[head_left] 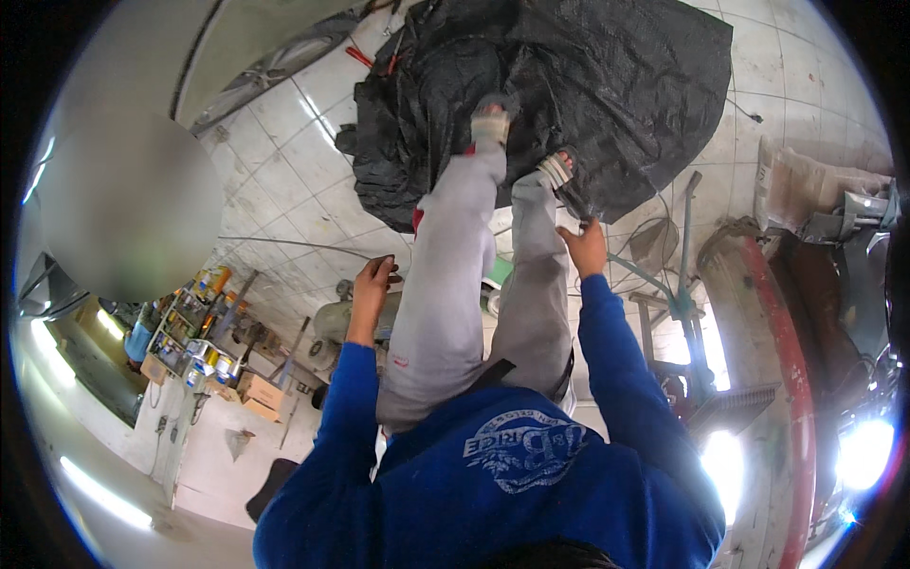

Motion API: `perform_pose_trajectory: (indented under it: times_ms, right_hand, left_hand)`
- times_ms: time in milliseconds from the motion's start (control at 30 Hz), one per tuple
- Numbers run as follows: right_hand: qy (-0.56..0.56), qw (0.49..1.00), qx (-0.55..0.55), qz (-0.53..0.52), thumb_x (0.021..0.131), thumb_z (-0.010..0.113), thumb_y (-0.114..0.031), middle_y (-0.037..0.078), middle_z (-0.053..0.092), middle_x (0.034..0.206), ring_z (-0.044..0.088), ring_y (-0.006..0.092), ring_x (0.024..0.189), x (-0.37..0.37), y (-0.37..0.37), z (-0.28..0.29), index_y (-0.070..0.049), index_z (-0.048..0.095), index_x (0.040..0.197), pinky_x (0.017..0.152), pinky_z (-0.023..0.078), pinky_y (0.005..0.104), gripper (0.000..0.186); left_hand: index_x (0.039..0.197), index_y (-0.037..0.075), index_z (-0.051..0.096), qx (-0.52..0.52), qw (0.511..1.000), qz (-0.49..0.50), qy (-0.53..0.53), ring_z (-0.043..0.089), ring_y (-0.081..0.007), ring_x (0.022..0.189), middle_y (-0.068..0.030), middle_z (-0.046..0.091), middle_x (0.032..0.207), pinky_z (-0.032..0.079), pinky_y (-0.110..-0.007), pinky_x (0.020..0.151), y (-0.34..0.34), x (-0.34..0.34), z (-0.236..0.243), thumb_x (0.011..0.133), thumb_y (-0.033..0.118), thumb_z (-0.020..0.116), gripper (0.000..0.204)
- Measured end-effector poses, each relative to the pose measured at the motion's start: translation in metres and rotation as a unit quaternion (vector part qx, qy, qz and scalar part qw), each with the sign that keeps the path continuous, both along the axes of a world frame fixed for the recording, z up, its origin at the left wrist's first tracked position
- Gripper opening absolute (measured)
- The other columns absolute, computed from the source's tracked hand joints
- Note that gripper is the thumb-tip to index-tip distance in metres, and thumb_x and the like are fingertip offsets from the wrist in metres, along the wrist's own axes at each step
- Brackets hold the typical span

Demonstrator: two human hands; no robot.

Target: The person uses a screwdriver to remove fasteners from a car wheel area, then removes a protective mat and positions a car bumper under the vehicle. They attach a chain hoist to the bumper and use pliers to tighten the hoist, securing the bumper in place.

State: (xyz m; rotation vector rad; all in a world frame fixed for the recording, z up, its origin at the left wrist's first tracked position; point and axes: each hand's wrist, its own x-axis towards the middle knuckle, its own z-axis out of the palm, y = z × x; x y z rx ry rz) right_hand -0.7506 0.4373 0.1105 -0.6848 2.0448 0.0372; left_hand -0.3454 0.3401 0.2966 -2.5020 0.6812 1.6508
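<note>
My right hand [585, 248] is closed around a dark handheld tool [574, 203], whose exact kind I cannot make out. A greenish hose [637, 269] runs off to the right from beside that hand. To the left of my legs, my left hand [377, 281] hangs with its fingers loosely bent and apart. A thin dark hose [294, 243] reaches across the floor toward its fingertips; whether they touch, I cannot tell. Ahead, a large black plastic sheet [654, 104] lies crumpled over the tiles, and my sandalled feet are at its near edge.
A car wheel [284, 66] stands at the upper left, near red-handled pliers [358, 57]. A cylindrical tank [334, 321] is by my left leg. To the right are a metal stand [684, 303] and a bumper-like panel [773, 313]. Shelves [180, 327] hold containers.
</note>
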Motion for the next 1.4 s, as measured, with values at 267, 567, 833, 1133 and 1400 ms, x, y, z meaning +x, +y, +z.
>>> perform_pose_trajectory:
  times_ms: [267, 567, 833, 1133, 1400]
  right_hand:
    - [0.1, 0.993, 0.058, 0.019, 0.067, 0.09, -0.05, 0.027, 0.066, 0.123, 0.064, 0.0432, 0.118, 0.036, -0.112, -0.22, 0.001, 0.047, 0.133, 0.098, 0.054, 0.0492, 0.094]
    - [-0.023, 0.986, -0.001, 0.164, 0.093, 0.069, -0.042, 0.031, 0.066, 0.123, 0.068, 0.0463, 0.108, 0.078, -0.089, -0.396, 0.002, 0.061, 0.132, 0.093, 0.054, 0.0482, 0.059]
    - [-0.266, 0.962, 0.004, -0.056, 0.092, 0.073, -0.033, 0.023, 0.07, 0.115, 0.067, 0.0402, 0.099, 0.098, -0.015, -0.279, 0.001, 0.062, 0.129, 0.087, 0.052, 0.0466, 0.052]
    - [-0.165, 0.975, -0.066, 0.131, 0.093, 0.071, -0.021, 0.022, 0.069, 0.12, 0.066, 0.029, 0.098, 0.136, 0.01, -0.193, 0.002, 0.056, 0.141, 0.081, 0.052, 0.0397, 0.055]
    - [-0.199, 0.971, -0.091, 0.1, 0.097, 0.069, -0.019, 0.016, 0.071, 0.104, 0.068, 0.0224, 0.087, 0.145, -0.055, -0.128, 0.006, 0.06, 0.127, 0.068, 0.055, 0.0362, 0.039]
  left_hand:
    - [0.147, 0.006, 0.045, -0.086, 0.943, -0.314, -0.064, 0.048, -0.05, 0.129, -0.0276, 0.044, 0.147, 0.045, -0.053, 0.105, 0.087, -0.102, -0.062, 0.084, 0.033, 0.078, 0.076]
    - [0.149, 0.011, 0.046, 0.032, 0.945, -0.293, -0.138, 0.048, -0.0495, 0.131, -0.0269, 0.045, 0.148, 0.044, -0.056, 0.107, 0.114, -0.085, -0.113, 0.083, 0.03, 0.075, 0.074]
    - [0.148, 0.011, 0.045, 0.03, 0.942, -0.32, -0.103, 0.052, -0.0452, 0.125, -0.0266, 0.045, 0.147, 0.054, -0.054, 0.096, 0.181, -0.065, -0.089, 0.086, 0.036, 0.072, 0.072]
    - [0.131, 0.004, 0.062, -0.129, 0.977, -0.165, -0.05, 0.06, -0.0384, 0.121, -0.0236, 0.061, 0.132, 0.053, -0.045, 0.096, 0.274, -0.042, -0.086, 0.089, 0.028, 0.072, 0.05]
    - [0.124, -0.003, 0.067, -0.164, 0.976, 0.118, -0.075, 0.07, -0.024, 0.1, -0.018, 0.072, 0.114, 0.055, -0.033, 0.089, 0.417, 0.04, -0.018, 0.098, 0.019, 0.063, 0.035]
